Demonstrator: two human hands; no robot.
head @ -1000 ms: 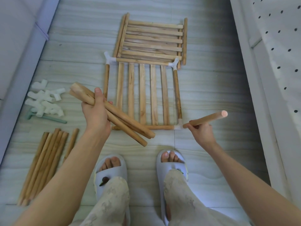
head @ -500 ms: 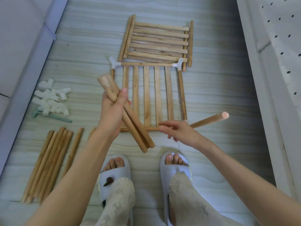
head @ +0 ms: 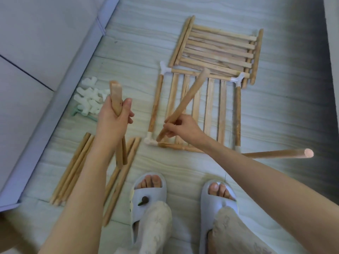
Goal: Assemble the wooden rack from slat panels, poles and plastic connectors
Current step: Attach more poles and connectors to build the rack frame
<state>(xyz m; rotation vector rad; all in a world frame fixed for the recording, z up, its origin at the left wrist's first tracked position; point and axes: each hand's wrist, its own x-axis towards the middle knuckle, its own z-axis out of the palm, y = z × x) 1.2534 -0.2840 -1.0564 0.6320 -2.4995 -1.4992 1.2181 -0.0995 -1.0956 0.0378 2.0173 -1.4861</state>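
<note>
since the earlier frames the right hand (head: 180, 128) has crossed to the near-left corner of the framed slat panel (head: 209, 109) and now pinches a pole (head: 183, 105), fingers curled round its lower part. the pole's bottom end sits at the white corner connector (head: 150, 141); whether it is seated cannot be told. its top leans toward 1 o'clock over the slats. the left hand (head: 114, 119) has swung to 9 o'clock of the panel and now holds its bundle of poles (head: 118, 125) nearly upright, fist clamped round the middle. another pole (head: 278, 154) lies near the panel's right front corner, toward 3 o'clock, passing behind the right forearm.

the panel lies flat on the floor (head: 284, 110), poles along its edges, white connectors at its corners. a stack of slat panels (head: 220, 50) lies at 12 o'clock, overlapping the framed panel's far edge. a heap of white connectors (head: 88, 98) lies at 9 o'clock, beyond the left hand. loose poles (head: 73, 169) lie at 7 o'clock. two slippers (head: 148, 195) are at 6 o'clock.
</note>
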